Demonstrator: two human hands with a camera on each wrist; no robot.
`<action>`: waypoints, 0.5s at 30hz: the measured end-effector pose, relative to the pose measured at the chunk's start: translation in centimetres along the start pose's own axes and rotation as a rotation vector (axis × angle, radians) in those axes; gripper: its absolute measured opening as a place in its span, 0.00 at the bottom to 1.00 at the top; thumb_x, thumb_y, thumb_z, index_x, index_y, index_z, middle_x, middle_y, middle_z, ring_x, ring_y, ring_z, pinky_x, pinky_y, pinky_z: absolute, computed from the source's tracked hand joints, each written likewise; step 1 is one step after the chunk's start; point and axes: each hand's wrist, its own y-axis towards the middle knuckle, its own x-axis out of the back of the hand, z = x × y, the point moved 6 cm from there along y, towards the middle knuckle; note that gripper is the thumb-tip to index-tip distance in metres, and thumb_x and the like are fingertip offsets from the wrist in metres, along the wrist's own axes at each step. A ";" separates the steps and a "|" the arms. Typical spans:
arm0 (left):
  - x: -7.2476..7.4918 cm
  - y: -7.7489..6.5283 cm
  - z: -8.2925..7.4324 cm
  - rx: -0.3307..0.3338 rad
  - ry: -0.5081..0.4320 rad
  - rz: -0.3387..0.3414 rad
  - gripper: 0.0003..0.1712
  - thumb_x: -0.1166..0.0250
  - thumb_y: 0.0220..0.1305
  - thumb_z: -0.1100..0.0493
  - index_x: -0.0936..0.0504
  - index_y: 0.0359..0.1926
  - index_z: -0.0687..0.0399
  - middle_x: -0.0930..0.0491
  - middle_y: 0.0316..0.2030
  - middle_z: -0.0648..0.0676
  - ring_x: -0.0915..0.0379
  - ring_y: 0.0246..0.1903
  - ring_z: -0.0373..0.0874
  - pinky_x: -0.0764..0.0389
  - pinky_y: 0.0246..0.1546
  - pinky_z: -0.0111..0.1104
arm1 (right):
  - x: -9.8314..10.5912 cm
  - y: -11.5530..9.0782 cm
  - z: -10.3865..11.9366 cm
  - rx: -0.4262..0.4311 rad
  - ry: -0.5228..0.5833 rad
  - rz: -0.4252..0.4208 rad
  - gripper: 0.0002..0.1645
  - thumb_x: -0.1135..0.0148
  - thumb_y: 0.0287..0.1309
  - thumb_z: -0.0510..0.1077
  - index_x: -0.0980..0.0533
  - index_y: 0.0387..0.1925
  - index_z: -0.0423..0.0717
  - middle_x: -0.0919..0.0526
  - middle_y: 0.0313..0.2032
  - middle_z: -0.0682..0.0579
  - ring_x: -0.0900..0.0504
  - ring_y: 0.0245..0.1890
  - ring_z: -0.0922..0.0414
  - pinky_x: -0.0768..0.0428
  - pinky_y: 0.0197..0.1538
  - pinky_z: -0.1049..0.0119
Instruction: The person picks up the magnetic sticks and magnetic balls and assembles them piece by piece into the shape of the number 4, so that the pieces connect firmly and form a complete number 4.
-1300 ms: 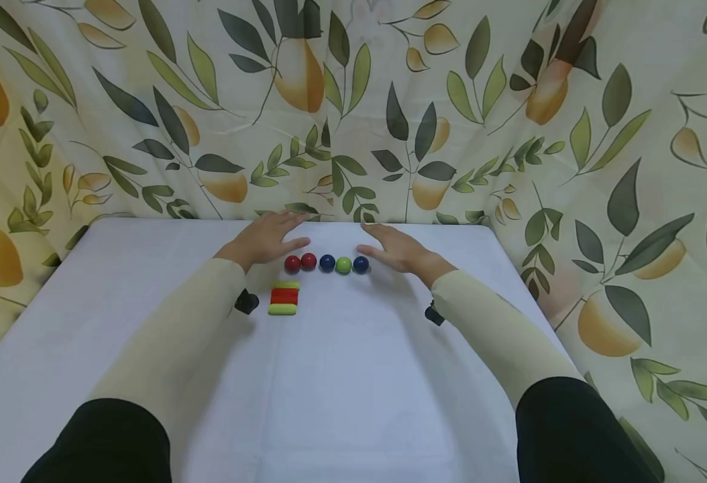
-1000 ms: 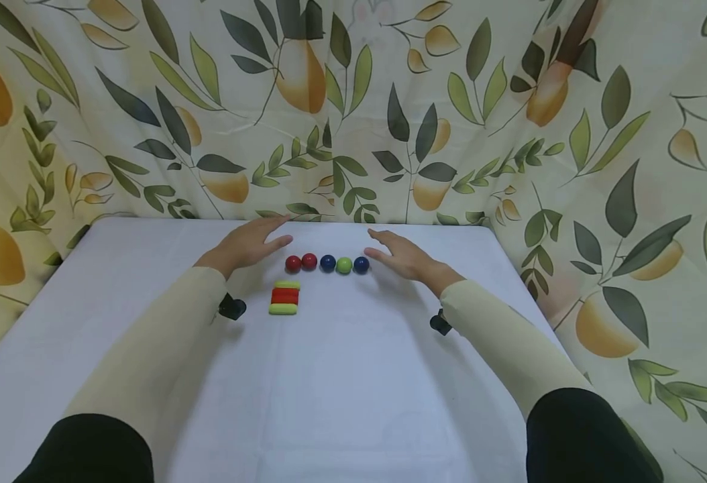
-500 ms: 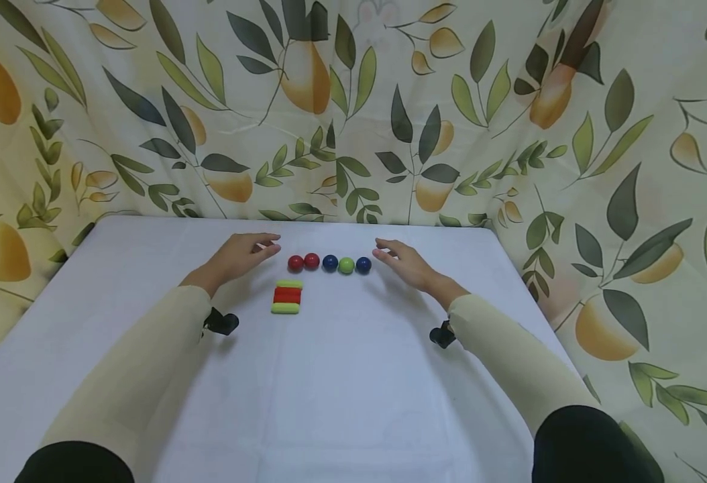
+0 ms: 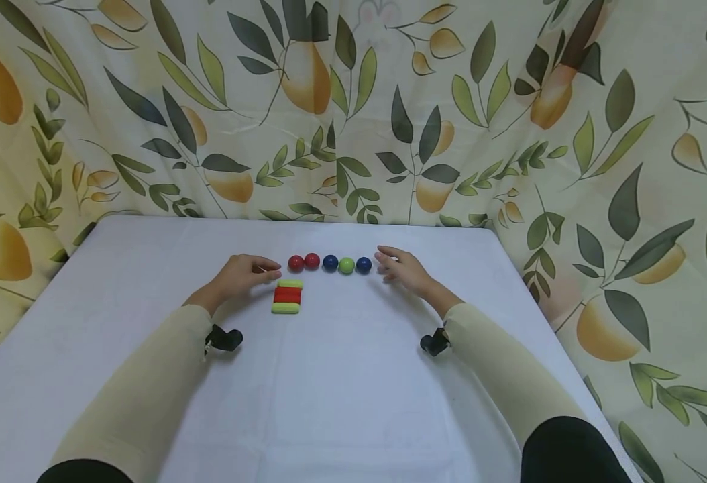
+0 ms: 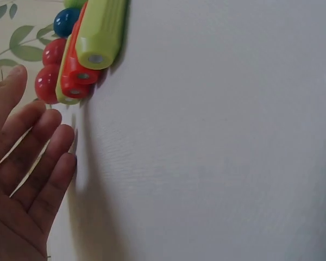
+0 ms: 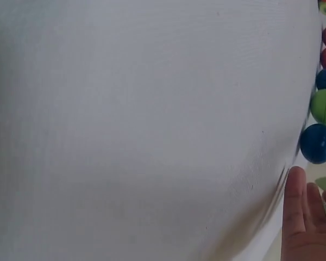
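Note:
In the head view, a row of glossy balls lies near the table's back: two red balls [image 4: 312,261], a blue ball [image 4: 330,263], a light green ball [image 4: 346,265] and another blue ball [image 4: 363,265] at the right end. Just in front of the red ones, short rods lie side by side, red rods [image 4: 287,295] between two light green rods [image 4: 285,308]; metal dots show in their ends in the left wrist view. My left hand [image 4: 239,276], fingers relaxed, is left of the rods and red balls. Beyond the row's right end, my right hand [image 4: 406,272] holds nothing, fingertips close to the blue ball.
A white cloth covers the table [image 4: 353,389]. Behind its back edge hangs a curtain [image 4: 365,114] printed with leaves and fruit. Dark wrist cameras [image 4: 225,338] sit under both sleeves.
Both hands have drawn back toward the person from behind the row's ends, the left first swinging further left. Their fingers are more relaxed now. The balls and rods stay as they were.

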 end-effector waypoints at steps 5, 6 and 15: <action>-0.9 0.1 0.1 -0.004 0.008 0.012 0.25 0.35 0.64 0.42 0.18 0.58 0.48 0.18 0.52 0.53 0.27 0.52 0.49 0.23 0.53 0.40 | -0.4 0.1 -0.5 -0.057 0.052 -0.008 0.37 0.53 0.73 0.60 0.40 0.73 0.42 0.21 0.56 0.36 0.16 0.46 0.46 0.21 0.56 0.55; -1.0 0.1 0.0 -0.006 0.007 0.017 0.25 0.35 0.64 0.42 0.18 0.58 0.48 0.18 0.53 0.53 0.28 0.52 0.50 0.23 0.53 0.40 | -0.5 0.2 -0.6 -0.063 0.053 -0.010 0.37 0.53 0.73 0.59 0.40 0.73 0.41 0.21 0.56 0.37 0.16 0.46 0.46 0.22 0.57 0.55; -1.6 0.5 0.1 0.014 0.024 0.065 0.24 0.34 0.64 0.42 0.17 0.57 0.47 0.20 0.56 0.55 0.30 0.56 0.51 0.24 0.55 0.43 | -1.0 1.1 -1.7 -0.102 0.115 -0.030 0.36 0.42 0.68 0.55 0.37 0.71 0.43 0.24 0.62 0.43 0.18 0.52 0.50 0.21 0.57 0.60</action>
